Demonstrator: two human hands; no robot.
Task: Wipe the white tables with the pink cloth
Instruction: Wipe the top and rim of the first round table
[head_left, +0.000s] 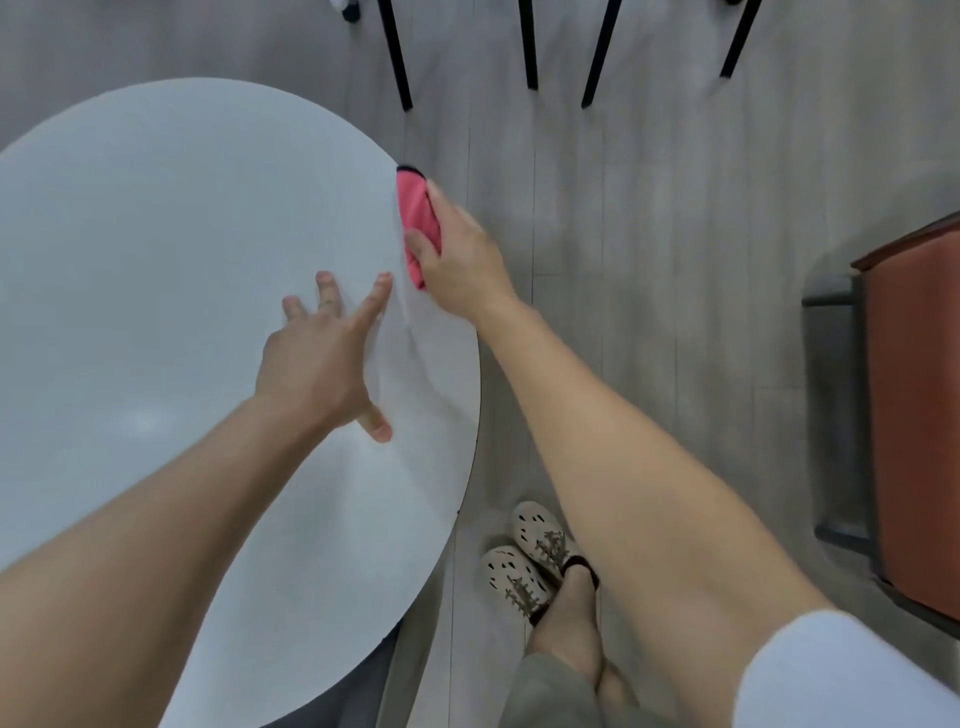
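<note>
A grey plank floor (675, 208) surrounds a round white bench (156, 234), with black chair legs (524, 47) beyond its far side. At the bench's right rim the right hand (462, 254) grips the pink cloth (415, 208), fingers (436, 195) curled over it, the bunched cloth lying lengthwise along the rim. The left hand (317, 358) rests flat on the bench just inward of the cloth, its fingers straight and spread, so the rest of the top lies leftward from the cloth, and the right hand is the one placed to sweep it.
</note>
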